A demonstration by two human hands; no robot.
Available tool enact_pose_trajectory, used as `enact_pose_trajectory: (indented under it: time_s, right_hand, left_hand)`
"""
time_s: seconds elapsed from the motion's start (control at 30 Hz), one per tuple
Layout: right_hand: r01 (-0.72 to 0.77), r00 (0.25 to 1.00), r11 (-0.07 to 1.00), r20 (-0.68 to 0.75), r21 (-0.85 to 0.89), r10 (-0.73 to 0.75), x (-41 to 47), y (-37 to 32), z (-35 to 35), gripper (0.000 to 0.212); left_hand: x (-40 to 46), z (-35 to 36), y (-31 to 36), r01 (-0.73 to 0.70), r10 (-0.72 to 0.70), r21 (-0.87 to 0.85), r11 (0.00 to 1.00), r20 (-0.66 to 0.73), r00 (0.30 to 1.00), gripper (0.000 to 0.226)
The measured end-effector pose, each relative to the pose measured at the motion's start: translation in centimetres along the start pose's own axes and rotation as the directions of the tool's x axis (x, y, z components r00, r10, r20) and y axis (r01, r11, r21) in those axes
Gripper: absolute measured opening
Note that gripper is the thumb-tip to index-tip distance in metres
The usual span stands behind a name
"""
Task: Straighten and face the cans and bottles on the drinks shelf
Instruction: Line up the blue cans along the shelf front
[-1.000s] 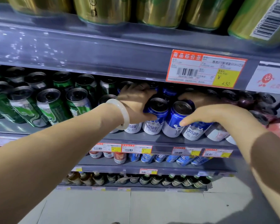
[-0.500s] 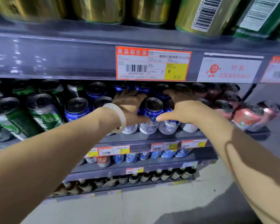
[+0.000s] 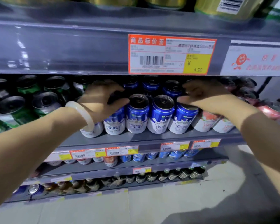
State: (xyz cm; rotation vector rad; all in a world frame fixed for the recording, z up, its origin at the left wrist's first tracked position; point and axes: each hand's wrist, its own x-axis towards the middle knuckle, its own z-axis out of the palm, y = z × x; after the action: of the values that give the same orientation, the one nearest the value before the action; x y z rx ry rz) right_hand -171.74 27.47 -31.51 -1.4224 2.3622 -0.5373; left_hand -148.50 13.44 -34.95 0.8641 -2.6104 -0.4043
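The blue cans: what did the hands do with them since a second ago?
Both hands slid rightward along the blue cans. The left hand now rests by the second can; the right hand covers the fourth can's top. The cans stay upright, labels forward.

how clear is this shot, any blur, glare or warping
Head view: motion-soft overall; price tag print mostly smeared; glare streaks on the shelf edge strip; wide-angle bending tilts the green cans; both hands shadowed, floor shadow at lower right.
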Motion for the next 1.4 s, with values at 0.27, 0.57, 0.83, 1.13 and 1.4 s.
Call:
enact_pose_trajectory:
  time_s: [0.27, 0.57, 0.83, 1.13, 1.4]
  right_hand:
    - [0.201, 0.974, 0.979, -0.100, -0.028, -0.203, 4.5, -4.2, 3.9, 0.049]
    - [0.276, 0.956, 0.961, 0.098, 0.007, -0.276, 8.8, -5.1, 5.6, 0.086]
    - [0.243, 0.970, 0.951, 0.064, -0.192, -0.235, 8.8, -5.0, 5.0, 0.068]
    - [0.168, 0.939, 0.986, 0.302, 0.012, -0.163, 8.5, -6.3, 3.6, 0.067]
    - [0.209, 0.969, 0.976, 0.118, 0.066, -0.216, 10.6, -8.3, 7.3, 0.090]
  left_hand:
    - [1.3, -1.7, -4.1, 0.197, -0.195, 0.107, 0.975, -0.027, 0.980, 0.055]
    - [4.4, -1.4, -6.3, 0.160, -0.138, -0.097, 0.982, 0.204, 0.969, 0.074]
    - [3.6, -1.3, -7.1, 0.202, -0.184, -0.111, 0.973, 0.159, 0.970, 0.057]
    - [3.2, -1.6, -6.8, 0.212, -0.188, -0.124, 0.969, 0.181, 0.965, 0.061]
    - [3.2, -3.2, -8.6, 0.318, -0.297, -0.076, 0.945, 0.205, 0.933, 0.080]
